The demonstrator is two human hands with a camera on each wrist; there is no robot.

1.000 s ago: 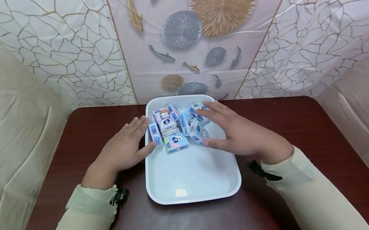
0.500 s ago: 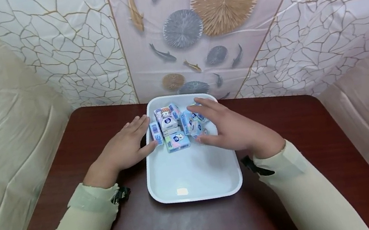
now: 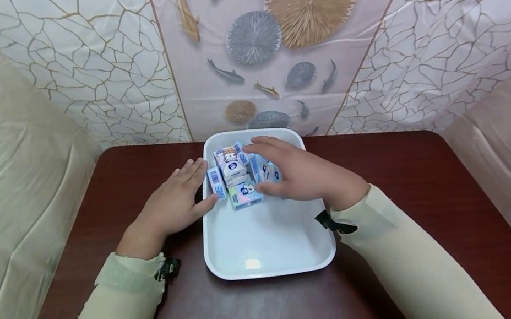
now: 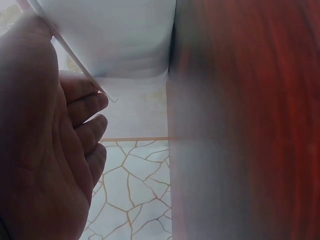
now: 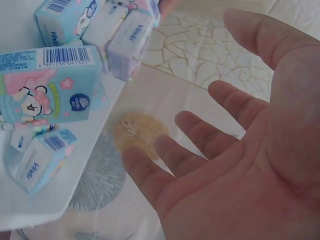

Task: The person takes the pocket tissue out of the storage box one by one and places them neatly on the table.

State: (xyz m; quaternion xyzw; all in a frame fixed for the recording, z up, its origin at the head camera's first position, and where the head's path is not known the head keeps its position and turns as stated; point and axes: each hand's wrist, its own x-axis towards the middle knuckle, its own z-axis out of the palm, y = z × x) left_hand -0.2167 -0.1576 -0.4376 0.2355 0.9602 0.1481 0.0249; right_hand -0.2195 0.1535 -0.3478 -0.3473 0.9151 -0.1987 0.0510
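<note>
Head cam: pkts (image 3: 264,171) part hidden behind relaxed R hand (image 3: 305,173); L hand (image 3: 167,202) also relaxed.

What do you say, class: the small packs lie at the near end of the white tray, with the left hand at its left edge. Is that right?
No: the small packs lie at the far end of the white tray, as the head view shows. The left hand is at its left edge, as stated.

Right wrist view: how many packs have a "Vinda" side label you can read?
3: the upper-left pack, the pale pack at the tray's edge, and the lower-left pack. Other packs may carry it on faces hidden here.
</note>
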